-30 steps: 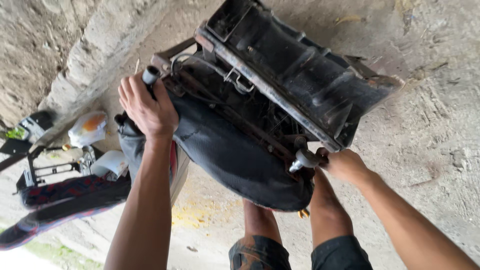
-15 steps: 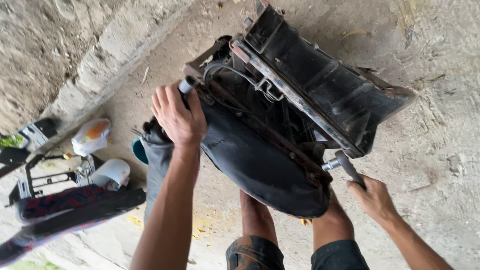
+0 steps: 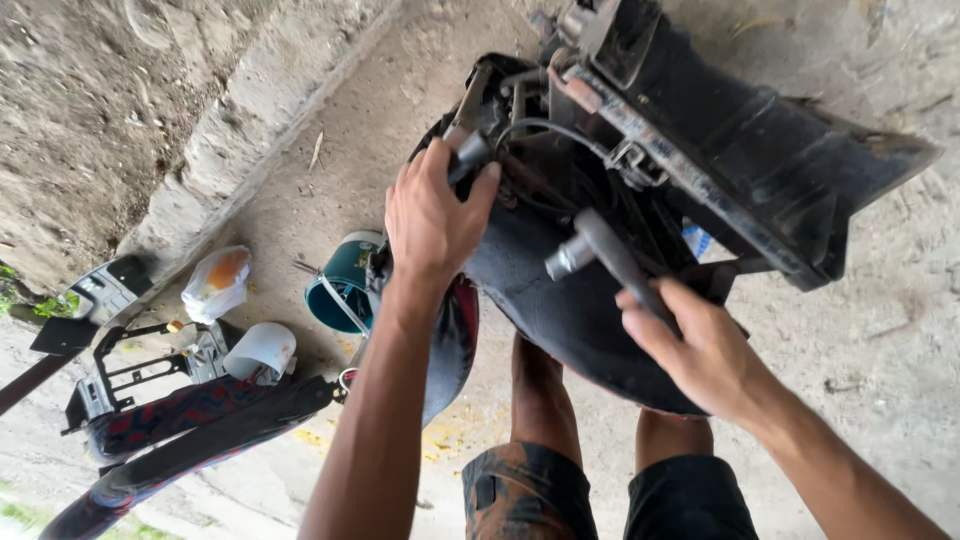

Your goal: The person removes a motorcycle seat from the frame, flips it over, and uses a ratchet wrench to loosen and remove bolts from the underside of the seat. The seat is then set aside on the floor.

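A stripped scooter front (image 3: 640,170) stands before me, its black inner panel (image 3: 770,150) and round black fender (image 3: 570,310) facing me. My left hand (image 3: 435,215) is closed around the left handlebar stub (image 3: 468,150). My right hand (image 3: 700,345) grips the dark right handlebar grip (image 3: 610,255), whose metal end points left. Cables (image 3: 540,130) run between the bars. My bare knees (image 3: 545,400) show below the fender.
A teal bucket (image 3: 345,280) sits on the concrete by the wheel. Loose scooter body panels (image 3: 180,430), a white part (image 3: 262,350), a headlight unit (image 3: 218,282) and a black rack (image 3: 120,375) lie at lower left. A rough stone curb (image 3: 250,140) runs along the left.
The scooter front has swung to the right in view. My right hand has come up onto the right grip; my left hand stays on the left stub. The teal bucket has come into sight.
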